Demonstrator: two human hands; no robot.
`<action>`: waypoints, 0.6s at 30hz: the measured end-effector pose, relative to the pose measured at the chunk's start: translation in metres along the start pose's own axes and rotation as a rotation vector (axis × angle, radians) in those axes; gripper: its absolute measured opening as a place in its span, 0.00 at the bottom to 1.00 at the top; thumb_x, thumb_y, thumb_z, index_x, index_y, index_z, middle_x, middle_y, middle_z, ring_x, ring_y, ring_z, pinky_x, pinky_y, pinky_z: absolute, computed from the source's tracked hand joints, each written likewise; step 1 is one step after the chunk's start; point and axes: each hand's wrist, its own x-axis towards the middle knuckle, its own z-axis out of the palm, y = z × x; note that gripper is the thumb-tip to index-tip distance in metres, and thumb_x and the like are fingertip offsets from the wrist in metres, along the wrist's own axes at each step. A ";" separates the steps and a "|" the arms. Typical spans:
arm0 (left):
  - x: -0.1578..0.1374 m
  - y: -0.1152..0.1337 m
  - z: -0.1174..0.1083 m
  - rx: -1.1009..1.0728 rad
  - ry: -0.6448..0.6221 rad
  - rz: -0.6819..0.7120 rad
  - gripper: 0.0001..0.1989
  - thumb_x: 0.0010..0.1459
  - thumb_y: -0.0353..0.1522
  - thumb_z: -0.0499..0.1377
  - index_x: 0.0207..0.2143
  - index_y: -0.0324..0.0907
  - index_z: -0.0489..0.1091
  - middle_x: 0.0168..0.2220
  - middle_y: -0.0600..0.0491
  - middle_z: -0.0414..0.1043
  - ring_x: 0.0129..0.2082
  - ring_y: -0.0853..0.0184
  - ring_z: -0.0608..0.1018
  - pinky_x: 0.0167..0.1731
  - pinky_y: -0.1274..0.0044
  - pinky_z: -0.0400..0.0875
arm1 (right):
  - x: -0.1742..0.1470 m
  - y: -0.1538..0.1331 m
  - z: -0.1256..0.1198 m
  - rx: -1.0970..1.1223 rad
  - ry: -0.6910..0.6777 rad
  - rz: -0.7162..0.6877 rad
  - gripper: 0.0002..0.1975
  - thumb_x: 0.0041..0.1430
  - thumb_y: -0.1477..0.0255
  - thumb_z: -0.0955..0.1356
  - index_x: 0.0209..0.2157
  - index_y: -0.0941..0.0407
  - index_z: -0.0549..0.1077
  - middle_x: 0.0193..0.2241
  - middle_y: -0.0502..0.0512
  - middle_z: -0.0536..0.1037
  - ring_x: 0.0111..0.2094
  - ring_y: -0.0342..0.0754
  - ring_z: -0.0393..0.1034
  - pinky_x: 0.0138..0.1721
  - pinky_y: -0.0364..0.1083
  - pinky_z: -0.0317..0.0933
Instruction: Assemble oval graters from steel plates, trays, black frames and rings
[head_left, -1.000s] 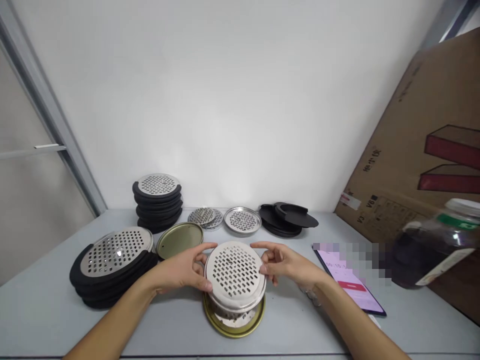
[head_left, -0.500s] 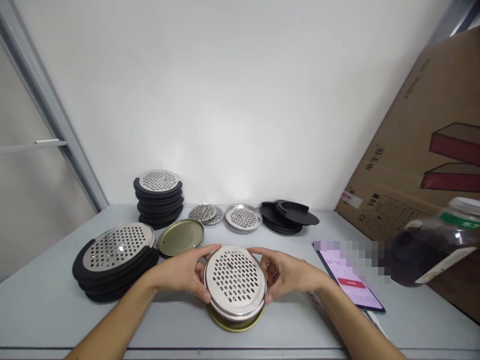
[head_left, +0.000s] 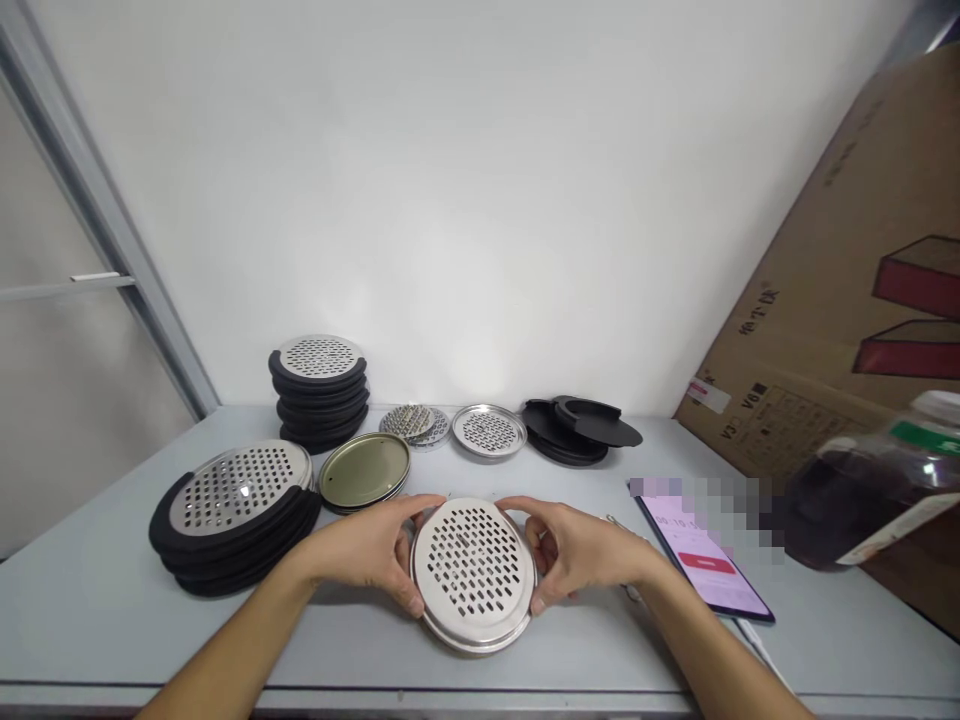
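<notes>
Between my two hands is a round metal grater plate, full of slots and ringed by a raised silver rim. It sits low over the front of the table, tilted towards me. My left hand grips its left edge, thumb at the lower rim and fingers curled behind. On the opposite edge my right hand holds it the same way. Whatever lies beneath the plate is mostly hidden. Close to my left hand are an olive-gold round lid and a stack of slotted plates in black holders.
Further back stand a taller stack of black-rimmed plates, small grater discs, a silver slotted plate and black round parts. To the right are a phone, a jar of dark liquid and a cardboard box.
The gold rim that showed below the held plate is now out of sight. My hands keep their grip, and the view has shifted slightly.
</notes>
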 end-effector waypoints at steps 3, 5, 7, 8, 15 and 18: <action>0.001 -0.005 0.000 0.006 0.005 -0.016 0.57 0.30 0.33 0.75 0.63 0.46 0.53 0.35 0.52 0.75 0.28 0.67 0.76 0.24 0.80 0.68 | 0.000 -0.001 0.001 0.033 -0.041 0.048 0.56 0.32 0.63 0.81 0.62 0.50 0.53 0.29 0.47 0.72 0.23 0.44 0.69 0.17 0.38 0.61; 0.002 -0.009 0.000 -0.006 -0.012 -0.011 0.57 0.31 0.33 0.75 0.64 0.46 0.52 0.36 0.51 0.75 0.29 0.66 0.76 0.24 0.80 0.68 | 0.000 -0.002 0.001 0.040 -0.049 0.059 0.56 0.32 0.63 0.80 0.62 0.50 0.53 0.29 0.47 0.72 0.22 0.45 0.70 0.17 0.39 0.62; 0.003 -0.012 -0.001 -0.016 -0.026 0.020 0.57 0.31 0.34 0.75 0.64 0.47 0.52 0.39 0.49 0.74 0.30 0.65 0.76 0.25 0.79 0.69 | 0.000 -0.002 0.001 0.039 -0.044 0.057 0.57 0.32 0.63 0.80 0.63 0.49 0.53 0.30 0.48 0.73 0.22 0.44 0.70 0.17 0.39 0.63; 0.003 -0.013 -0.001 -0.016 -0.024 0.042 0.57 0.31 0.34 0.75 0.64 0.48 0.52 0.42 0.48 0.74 0.30 0.66 0.76 0.26 0.79 0.69 | 0.000 -0.003 0.002 0.029 -0.039 0.051 0.57 0.32 0.64 0.80 0.63 0.49 0.52 0.30 0.48 0.73 0.22 0.44 0.70 0.17 0.39 0.62; -0.001 -0.009 -0.002 0.059 0.010 0.023 0.55 0.32 0.33 0.74 0.63 0.48 0.53 0.43 0.49 0.73 0.29 0.66 0.76 0.25 0.79 0.70 | 0.003 0.001 0.003 -0.124 0.043 -0.020 0.55 0.31 0.67 0.81 0.61 0.51 0.57 0.27 0.45 0.71 0.25 0.42 0.66 0.19 0.37 0.56; -0.002 -0.006 -0.001 0.146 0.055 0.025 0.53 0.32 0.33 0.74 0.62 0.49 0.56 0.49 0.47 0.69 0.30 0.67 0.75 0.26 0.78 0.70 | 0.004 0.002 0.004 -0.143 0.045 0.011 0.56 0.31 0.66 0.81 0.62 0.51 0.56 0.28 0.46 0.71 0.24 0.41 0.65 0.18 0.37 0.54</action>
